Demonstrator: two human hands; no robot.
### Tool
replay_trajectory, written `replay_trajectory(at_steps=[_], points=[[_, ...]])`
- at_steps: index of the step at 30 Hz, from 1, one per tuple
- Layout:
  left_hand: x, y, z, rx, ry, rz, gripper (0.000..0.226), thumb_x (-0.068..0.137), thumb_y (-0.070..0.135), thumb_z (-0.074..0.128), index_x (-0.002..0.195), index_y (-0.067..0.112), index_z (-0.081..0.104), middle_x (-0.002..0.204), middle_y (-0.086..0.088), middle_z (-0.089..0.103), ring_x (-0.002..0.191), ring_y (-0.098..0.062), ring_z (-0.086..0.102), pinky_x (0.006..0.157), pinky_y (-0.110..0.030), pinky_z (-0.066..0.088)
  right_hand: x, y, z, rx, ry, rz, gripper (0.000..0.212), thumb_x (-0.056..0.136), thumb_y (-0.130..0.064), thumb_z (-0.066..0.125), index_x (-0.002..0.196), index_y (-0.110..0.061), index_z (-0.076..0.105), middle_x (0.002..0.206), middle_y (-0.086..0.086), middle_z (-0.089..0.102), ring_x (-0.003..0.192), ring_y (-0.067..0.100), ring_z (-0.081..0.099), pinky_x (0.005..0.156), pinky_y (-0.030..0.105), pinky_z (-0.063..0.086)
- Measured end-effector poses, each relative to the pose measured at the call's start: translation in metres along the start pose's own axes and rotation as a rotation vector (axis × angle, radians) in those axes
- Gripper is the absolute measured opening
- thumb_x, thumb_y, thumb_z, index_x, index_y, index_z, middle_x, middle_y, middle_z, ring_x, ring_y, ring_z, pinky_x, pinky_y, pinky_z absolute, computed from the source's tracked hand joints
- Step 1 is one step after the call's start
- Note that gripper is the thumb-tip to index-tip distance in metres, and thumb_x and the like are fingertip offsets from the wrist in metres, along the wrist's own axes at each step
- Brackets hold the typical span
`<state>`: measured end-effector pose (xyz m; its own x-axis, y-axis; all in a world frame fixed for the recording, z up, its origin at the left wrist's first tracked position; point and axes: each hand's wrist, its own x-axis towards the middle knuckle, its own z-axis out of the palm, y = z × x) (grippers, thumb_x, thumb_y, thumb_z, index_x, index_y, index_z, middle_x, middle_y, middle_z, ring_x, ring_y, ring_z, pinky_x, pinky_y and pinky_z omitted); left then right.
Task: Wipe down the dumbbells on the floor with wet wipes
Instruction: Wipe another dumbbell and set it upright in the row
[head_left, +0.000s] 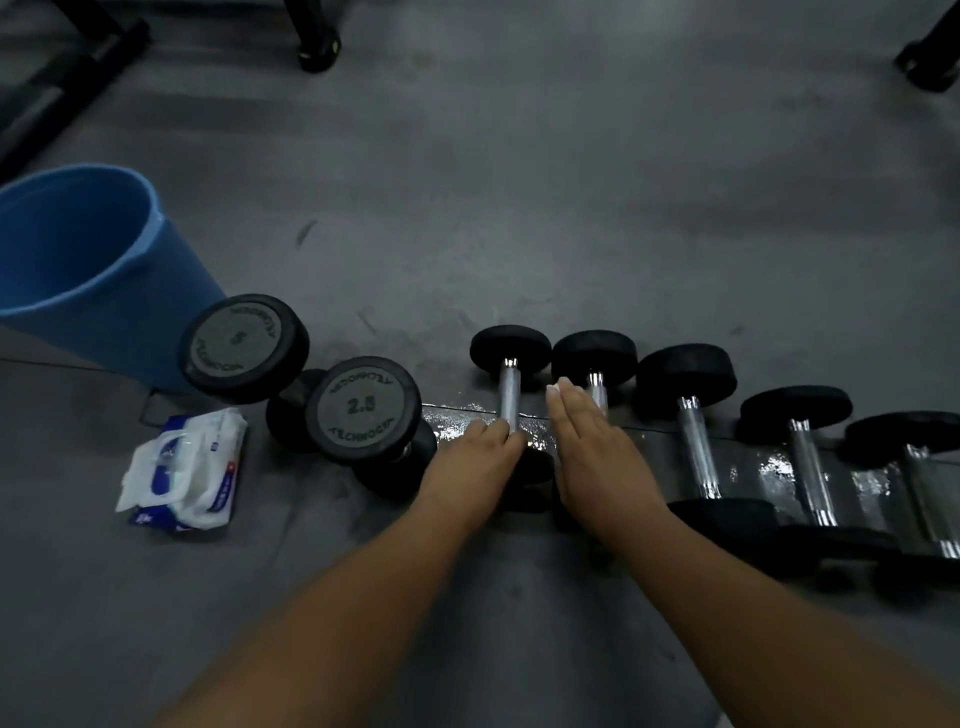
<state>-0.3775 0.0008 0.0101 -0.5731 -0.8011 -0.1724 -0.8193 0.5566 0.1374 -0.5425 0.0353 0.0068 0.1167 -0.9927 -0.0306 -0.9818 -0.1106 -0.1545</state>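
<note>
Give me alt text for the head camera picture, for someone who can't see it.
A person's left hand grips the chrome handle of a dumbbell lying in a row of five on a grey floor, while the flat right hand is beside the next dumbbell. At left sit two upended dumbbells, a wet wipes pack and a blue bin.

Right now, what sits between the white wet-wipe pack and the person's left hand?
The head view shows a black dumbbell marked 2.5, standing on end, between the white wet-wipe pack and the left hand, which grips a chrome handle.
</note>
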Motion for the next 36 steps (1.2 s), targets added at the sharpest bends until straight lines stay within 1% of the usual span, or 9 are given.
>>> replay_trajectory(at_steps=[6,9,13,17,23,25,27,31,36], points=[[-0.005,-0.010,-0.004,0.000,-0.001,0.001,0.034,0.093,0.004,0.046,0.124,0.017,0.045,0.120,0.000,0.048,0.112,-0.024,0.048,0.069,-0.037,0.046,-0.001,-0.007,0.000,0.048,-0.073,-0.023,0.081,0.081,-0.003,0.056,0.153,-0.008,0.017,0.160,0.009,0.017,0.147,0.024,0.020,0.105,0.040,0.040],[-0.034,-0.017,-0.003,0.058,-0.047,0.048,0.031,0.093,0.008,0.049,0.122,0.018,0.048,0.119,0.000,0.050,0.110,-0.024,0.049,0.064,-0.035,0.043,-0.012,-0.019,-0.001,0.051,-0.074,-0.043,0.079,0.080,-0.002,0.057,0.151,-0.007,0.023,0.158,0.010,0.024,0.144,0.024,0.028,0.098,0.040,0.046],[-0.096,-0.017,0.001,0.157,-0.097,0.253,0.016,0.068,0.020,0.074,0.078,0.025,0.062,0.079,0.006,0.059,0.070,-0.019,0.059,0.045,-0.023,0.037,-0.045,-0.046,0.006,0.062,-0.081,-0.127,0.080,0.069,-0.002,0.066,0.144,-0.005,0.039,0.151,0.012,0.038,0.136,0.026,0.042,0.082,0.037,0.054],[-0.158,-0.012,0.017,0.205,-0.137,0.372,0.022,0.073,0.022,0.038,0.069,0.027,0.060,0.072,0.007,0.056,0.064,-0.018,0.057,0.051,-0.025,0.043,-0.078,-0.075,0.016,0.048,-0.111,-0.239,0.071,0.064,-0.005,0.061,0.135,-0.004,0.052,0.142,0.013,0.050,0.126,0.027,0.054,0.065,0.035,0.057],[-0.174,-0.011,0.027,0.254,-0.073,0.475,0.022,0.076,0.018,0.041,0.073,0.029,0.060,0.076,0.005,0.056,0.068,-0.018,0.055,0.060,-0.026,0.047,-0.097,-0.096,0.035,-0.003,-0.189,-0.350,0.052,0.067,-0.011,0.053,0.116,-0.008,0.069,0.122,0.010,0.066,0.110,0.024,0.065,0.054,0.030,0.055],[-0.174,-0.015,0.033,0.244,-0.074,0.454,0.023,0.076,0.018,0.039,0.078,0.028,0.060,0.080,0.004,0.059,0.070,-0.018,0.056,0.062,-0.028,0.049,-0.087,-0.099,0.035,-0.035,-0.240,-0.339,0.060,0.075,-0.016,0.027,0.116,-0.009,0.069,0.122,0.009,0.066,0.114,0.023,0.063,0.059,0.032,0.055],[-0.171,-0.019,0.036,0.234,-0.112,0.365,0.024,0.076,0.017,0.039,0.082,0.026,0.061,0.080,0.003,0.059,0.070,-0.020,0.057,0.062,-0.028,0.049,-0.075,-0.101,0.040,-0.064,-0.311,-0.359,0.073,0.079,-0.024,0.008,0.134,-0.007,0.053,0.140,0.011,0.051,0.131,0.026,0.047,0.081,0.038,0.051],[-0.164,-0.028,0.042,0.247,-0.126,0.315,0.024,0.073,0.016,0.041,0.077,0.024,0.064,0.073,0.003,0.057,0.067,-0.021,0.056,0.059,-0.027,0.046,-0.054,-0.107,0.045,-0.139,-0.394,-0.355,0.029,0.095,-0.015,0.039,0.121,-0.013,0.051,0.126,0.008,0.053,0.122,0.027,0.047,0.087,0.039,0.042],[-0.160,-0.033,0.036,0.245,-0.077,0.366,0.026,0.075,0.014,0.040,0.078,0.024,0.064,0.072,0.002,0.056,0.067,-0.022,0.056,0.058,-0.030,0.050,-0.047,-0.103,0.040,-0.138,-0.437,-0.328,0.023,0.095,-0.016,0.043,0.114,-0.016,0.055,0.118,0.007,0.058,0.113,0.028,0.054,0.086,0.036,0.039]])
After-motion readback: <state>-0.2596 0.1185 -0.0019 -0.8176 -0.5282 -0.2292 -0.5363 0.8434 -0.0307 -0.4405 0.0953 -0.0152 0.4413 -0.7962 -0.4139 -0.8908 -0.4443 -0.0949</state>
